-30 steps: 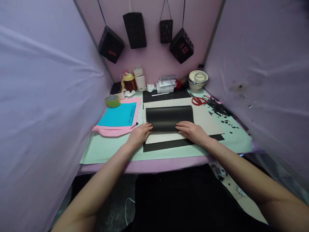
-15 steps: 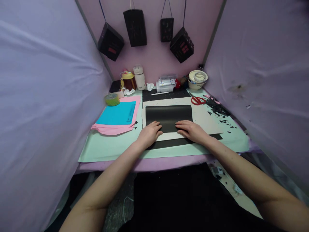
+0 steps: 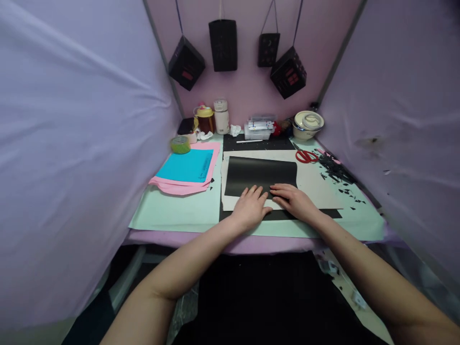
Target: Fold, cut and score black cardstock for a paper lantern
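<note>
Matte black paper sheet [image 3: 260,175], folded over with a rounded far edge, lies near the table's front edge on a cream board [image 3: 316,184]. Left hand [image 3: 251,208] and right hand [image 3: 296,201] press flat, fingers spread, on its near edge. Since a second ago the left hand has slid rightward to sit just beside the right.

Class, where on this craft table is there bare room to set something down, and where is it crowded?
Bare green mat lies in front of the pink paper, left of the left hand. The right side is littered with black scraps; jars crowd the back.

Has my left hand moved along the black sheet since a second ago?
Yes. The left hand has slid right along the near edge of the black sheet, from its left corner to the middle, beside the right hand.
</note>
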### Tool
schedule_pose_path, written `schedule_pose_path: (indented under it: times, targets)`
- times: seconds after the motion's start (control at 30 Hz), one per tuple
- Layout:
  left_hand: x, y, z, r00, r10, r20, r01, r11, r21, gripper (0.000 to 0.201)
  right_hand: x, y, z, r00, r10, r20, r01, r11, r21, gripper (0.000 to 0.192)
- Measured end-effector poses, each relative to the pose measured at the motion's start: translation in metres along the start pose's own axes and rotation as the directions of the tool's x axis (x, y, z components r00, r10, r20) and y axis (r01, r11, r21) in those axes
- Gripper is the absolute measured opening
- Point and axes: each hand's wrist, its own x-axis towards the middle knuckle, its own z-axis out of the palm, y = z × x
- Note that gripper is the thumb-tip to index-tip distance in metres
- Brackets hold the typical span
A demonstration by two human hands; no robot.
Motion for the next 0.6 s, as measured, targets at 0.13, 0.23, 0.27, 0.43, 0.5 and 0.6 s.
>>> schedule_pose_path:
  times: [0.13,0.23,0.27,0.43,0.5,0.6]
  targets:
    - [-0.0032,-0.0010,0.0034,1.000,0.015,-0.008,-0.015,1.000,-0.004,0.058,-0.0015,0.0015,0.0031,1.000,-0.009,-0.015,0.009,1.000,0.006,0.029]
    - [-0.0052,-0.0032,0.0050,1.000,0.013,-0.021,-0.012,1.000,0.013,0.060,-0.0027,0.0038,0.0059,1.000,-0.013,-0.028,0.014,1.000,0.019,0.029]
    - [-0.0055,-0.0032,0.0056,1.000,0.010,-0.027,-0.009,1.000,0.021,0.061,-0.0030,0.0046,0.0066,0.999,-0.013,-0.033,0.014,1.000,0.023,0.029]
    - [-0.0057,-0.0003,0.0092,0.999,0.006,-0.043,-0.004,0.999,0.038,0.060,-0.0040,0.0071,0.0089,0.999,-0.019,-0.051,0.021,0.999,0.035,0.028]
    - [-0.0050,0.0007,0.0107,0.999,0.002,-0.044,0.000,0.999,0.032,0.058,-0.0040,0.0070,0.0093,0.998,-0.019,-0.053,0.021,0.999,0.035,0.028]
    - [-0.0022,-0.0039,0.0089,0.999,0.020,-0.051,-0.020,1.000,0.000,0.053,-0.0033,0.0057,0.0087,0.998,-0.015,-0.053,0.017,0.999,0.035,0.028]
